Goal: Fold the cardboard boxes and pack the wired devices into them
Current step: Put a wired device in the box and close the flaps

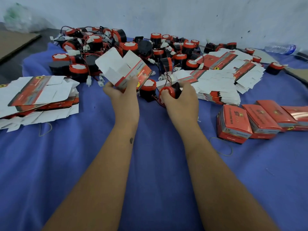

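My left hand [122,91] grips a red and white cardboard box [124,69], folded up with its white top flaps standing open. My right hand [180,98] holds a round red-and-black wired device [170,92], its thin wires trailing up behind it. Another such device [148,89] stands on the cloth between the two hands. A big heap of the same devices [126,47] lies beyond. Flat unfolded boxes lie in a stack on the left [38,97] and in a spread on the right [221,80].
Closed red boxes [250,122] stand in a row at the right. A blue cloth [150,164] covers the work surface. A rubber band [223,147] lies by the boxes. A plastic bottle [281,48] and cardboard sheet [15,42] lie at the far edges.
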`<state>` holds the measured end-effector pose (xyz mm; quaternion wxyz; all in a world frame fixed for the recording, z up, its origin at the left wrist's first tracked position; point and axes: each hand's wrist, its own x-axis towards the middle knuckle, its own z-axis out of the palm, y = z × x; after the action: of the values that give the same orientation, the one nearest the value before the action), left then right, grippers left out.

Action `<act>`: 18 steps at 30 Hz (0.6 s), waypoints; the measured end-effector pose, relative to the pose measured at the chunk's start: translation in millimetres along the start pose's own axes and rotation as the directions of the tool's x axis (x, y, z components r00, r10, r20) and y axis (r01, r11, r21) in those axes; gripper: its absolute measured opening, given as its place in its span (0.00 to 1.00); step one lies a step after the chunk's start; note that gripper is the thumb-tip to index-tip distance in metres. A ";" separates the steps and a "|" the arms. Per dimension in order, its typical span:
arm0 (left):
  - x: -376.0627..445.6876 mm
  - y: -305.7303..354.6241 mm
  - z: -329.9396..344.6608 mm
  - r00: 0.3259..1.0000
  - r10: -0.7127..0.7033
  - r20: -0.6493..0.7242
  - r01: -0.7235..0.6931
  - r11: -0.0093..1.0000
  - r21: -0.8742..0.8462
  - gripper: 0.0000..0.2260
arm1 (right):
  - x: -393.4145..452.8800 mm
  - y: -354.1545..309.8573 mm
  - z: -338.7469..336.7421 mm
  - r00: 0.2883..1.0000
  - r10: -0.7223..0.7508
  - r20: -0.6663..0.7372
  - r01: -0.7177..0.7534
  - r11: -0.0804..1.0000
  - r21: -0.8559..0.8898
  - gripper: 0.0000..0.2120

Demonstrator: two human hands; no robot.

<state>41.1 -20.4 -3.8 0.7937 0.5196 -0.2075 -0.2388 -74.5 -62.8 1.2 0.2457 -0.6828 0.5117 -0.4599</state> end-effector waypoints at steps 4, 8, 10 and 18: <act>-0.9 -0.5 -4.6 0.992 0.108 0.061 -0.115 0.984 0.134 0.29 | -1.9 -8.4 -7.9 0.955 0.273 -0.118 -0.172 0.831 0.529 0.14; -3.4 -0.5 -5.8 0.971 0.147 0.188 -0.192 0.949 0.251 0.31 | 3.3 -13.2 -14.3 0.942 0.336 0.022 -0.194 0.490 0.850 0.18; -4.0 -1.5 -6.1 0.954 0.167 0.248 -0.241 0.919 0.311 0.29 | 3.0 -16.8 -14.4 0.953 0.303 0.020 -0.180 0.511 0.841 0.13; -7.3 1.2 -4.8 0.901 0.177 0.396 -0.339 0.857 0.389 0.20 | -3.1 -25.1 -11.9 0.998 0.050 0.048 -0.069 0.725 0.685 0.16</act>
<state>38.3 -12.2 -5.0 0.6281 0.6049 -0.4621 -0.1618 -73.3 -49.4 25.7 0.5017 -0.5331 0.3242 -0.5991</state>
